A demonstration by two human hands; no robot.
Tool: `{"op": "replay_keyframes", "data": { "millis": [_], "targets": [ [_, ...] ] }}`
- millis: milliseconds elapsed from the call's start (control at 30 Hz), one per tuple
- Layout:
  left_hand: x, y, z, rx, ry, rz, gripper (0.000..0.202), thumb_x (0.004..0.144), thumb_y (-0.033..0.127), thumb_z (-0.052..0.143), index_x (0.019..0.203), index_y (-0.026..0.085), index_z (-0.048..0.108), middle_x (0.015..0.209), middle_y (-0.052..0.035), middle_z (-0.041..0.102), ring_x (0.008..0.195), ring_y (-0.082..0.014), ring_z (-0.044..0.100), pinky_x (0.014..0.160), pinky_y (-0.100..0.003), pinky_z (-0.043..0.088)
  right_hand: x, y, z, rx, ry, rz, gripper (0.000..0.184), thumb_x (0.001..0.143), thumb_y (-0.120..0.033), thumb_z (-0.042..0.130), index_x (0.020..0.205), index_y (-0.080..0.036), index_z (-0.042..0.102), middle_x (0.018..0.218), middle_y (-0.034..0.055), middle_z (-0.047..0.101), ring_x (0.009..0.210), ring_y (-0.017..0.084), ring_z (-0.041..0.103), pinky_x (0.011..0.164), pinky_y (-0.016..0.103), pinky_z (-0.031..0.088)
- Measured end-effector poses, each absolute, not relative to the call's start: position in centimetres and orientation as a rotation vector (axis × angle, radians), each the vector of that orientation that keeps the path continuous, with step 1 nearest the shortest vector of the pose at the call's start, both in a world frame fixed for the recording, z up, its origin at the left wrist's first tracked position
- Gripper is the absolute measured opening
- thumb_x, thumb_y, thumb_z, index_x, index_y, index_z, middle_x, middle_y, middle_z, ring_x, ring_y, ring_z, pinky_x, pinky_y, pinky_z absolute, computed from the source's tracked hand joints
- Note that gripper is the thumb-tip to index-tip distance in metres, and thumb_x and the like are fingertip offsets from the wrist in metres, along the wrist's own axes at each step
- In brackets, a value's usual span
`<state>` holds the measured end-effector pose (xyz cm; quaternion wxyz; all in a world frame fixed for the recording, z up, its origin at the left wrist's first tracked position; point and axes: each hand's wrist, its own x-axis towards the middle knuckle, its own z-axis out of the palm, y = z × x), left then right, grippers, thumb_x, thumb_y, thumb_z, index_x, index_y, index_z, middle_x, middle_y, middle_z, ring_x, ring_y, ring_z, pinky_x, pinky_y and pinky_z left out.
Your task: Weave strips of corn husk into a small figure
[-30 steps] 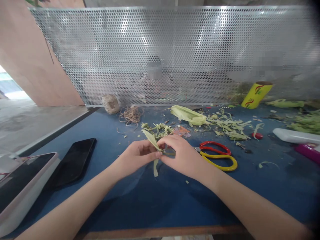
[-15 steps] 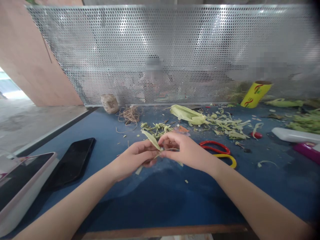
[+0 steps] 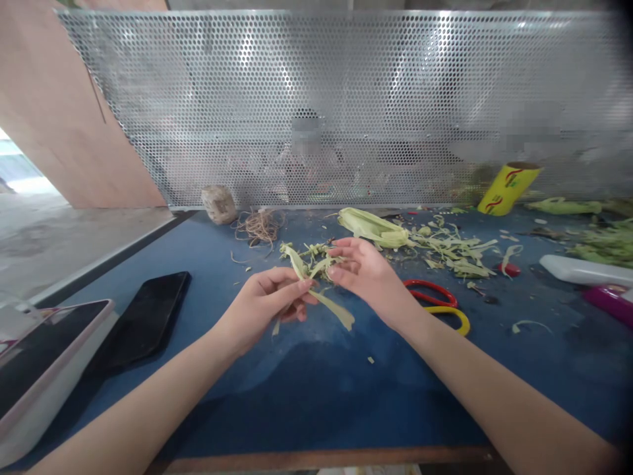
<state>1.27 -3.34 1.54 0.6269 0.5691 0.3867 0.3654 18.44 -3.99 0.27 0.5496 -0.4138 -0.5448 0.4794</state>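
My left hand (image 3: 277,297) is closed, pinching a pale green corn husk strip (image 3: 336,311) between thumb and fingers. One end of the strip rises above my fingertips; the other slants down to the right. Just right of it is my right hand (image 3: 368,277), its thumb and fingers apart and nothing visible between them. The right fingertips are close to a small heap of knotted husk pieces (image 3: 312,252); I cannot tell whether they touch it. Behind my right wrist lie scissors with one red and one yellow handle (image 3: 462,319), partly hidden by the forearm.
Beyond the hands lie a whole husk bundle (image 3: 373,227), husk shreds (image 3: 462,251) and tangled twine (image 3: 260,226). A black phone (image 3: 143,316) is on the left. A yellow tube (image 3: 509,189) and a white-and-purple tool (image 3: 588,269) are right. A perforated metal screen (image 3: 346,79) borders the back.
My right hand has let go of the husk strip and moved up and right, its fingers opening. My left hand keeps hold, and the strip's lower end now shows.
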Motion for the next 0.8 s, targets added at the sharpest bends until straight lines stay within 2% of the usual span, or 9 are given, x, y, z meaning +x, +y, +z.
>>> {"op": "replay_keyframes", "data": {
  "millis": [100,167,267,333,433,533,733,800],
  "targets": [
    [1.2,-3.2,1.6,1.311,0.925,0.896,0.015,0.066,0.027,0.068,0.069,0.015,0.060,0.057,0.0001,0.064,0.046,-0.0098,0.056,0.038,-0.017,0.036,18.2,-4.3,-0.6,-1.252,-1.483,1.036,0.060,0.056,-0.041,0.071,0.100,-0.020,0.037,0.103,0.0071,0.047,0.070,0.011,0.051,0.061,0.027,0.045],
    [1.2,-3.0,1.5,1.363,0.960,0.920,0.016,0.064,0.026,0.069,0.070,0.014,0.061,0.054,-0.0001,0.065,0.043,-0.0092,0.054,0.036,-0.017,0.035,18.1,-4.6,-0.9,-1.309,-1.600,0.975,0.050,0.059,-0.043,0.069,0.091,-0.020,0.039,0.088,0.0030,0.051,0.065,0.010,0.050,0.057,0.025,0.042],
    [1.1,-2.7,1.2,1.456,1.017,0.940,0.017,0.063,0.026,0.070,0.070,0.013,0.061,0.051,-0.0010,0.065,0.041,-0.0074,0.050,0.036,-0.016,0.033,18.1,-5.0,-0.6,-1.248,-1.788,0.897,0.027,0.074,-0.042,0.056,0.075,-0.020,0.040,0.062,-0.0037,0.049,0.055,0.009,0.048,0.053,0.021,0.037],
    [1.1,-2.6,1.1,1.477,1.044,0.959,0.017,0.065,0.027,0.069,0.067,0.013,0.061,0.050,-0.0004,0.063,0.039,-0.0063,0.048,0.035,-0.015,0.031,18.1,-5.2,-0.2,-1.194,-1.915,0.816,0.020,0.082,-0.036,0.046,0.070,-0.020,0.043,0.056,-0.0043,0.048,0.052,0.009,0.047,0.052,0.020,0.035],
    [1.0,-2.4,1.2,1.445,1.077,1.003,0.018,0.065,0.029,0.068,0.060,0.013,0.060,0.046,0.0024,0.058,0.036,-0.0048,0.045,0.035,-0.015,0.030,18.4,-5.4,0.3,-1.192,-2.094,0.549,0.021,0.087,-0.028,0.038,0.069,-0.020,0.047,0.058,-0.0025,0.050,0.055,0.010,0.047,0.054,0.021,0.032],
    [0.8,-2.2,1.3,1.405,1.092,1.062,0.021,0.066,0.029,0.068,0.054,0.013,0.059,0.039,0.0042,0.051,0.033,-0.0035,0.040,0.034,-0.015,0.028,18.8,-5.5,0.7,-1.180,-2.194,0.368,0.019,0.087,-0.025,0.038,0.074,-0.020,0.052,0.064,-0.0015,0.054,0.060,0.010,0.048,0.056,0.021,0.031],
    [0.5,-2.1,2.0,1.414,1.064,1.110,0.020,0.068,0.028,0.065,0.056,0.013,0.063,0.035,0.0043,0.045,0.032,-0.0024,0.033,0.032,-0.014,0.021,19.2,-5.5,1.1,-1.104,-2.130,0.501,0.022,0.087,-0.024,0.036,0.072,-0.019,0.052,0.064,-0.0022,0.055,0.058,0.009,0.049,0.058,0.020,0.035],
    [0.5,-2.3,2.2,1.389,1.053,1.087,0.027,0.073,0.035,0.059,0.059,0.012,0.064,0.034,0.0039,0.044,0.031,-0.0033,0.033,0.032,-0.015,0.020,19.1,-5.5,1.0,-1.141,-2.076,0.534,0.018,0.085,-0.030,0.041,0.081,-0.019,0.054,0.074,0.0007,0.059,0.066,0.012,0.053,0.064,0.023,0.039]
  ]
}}
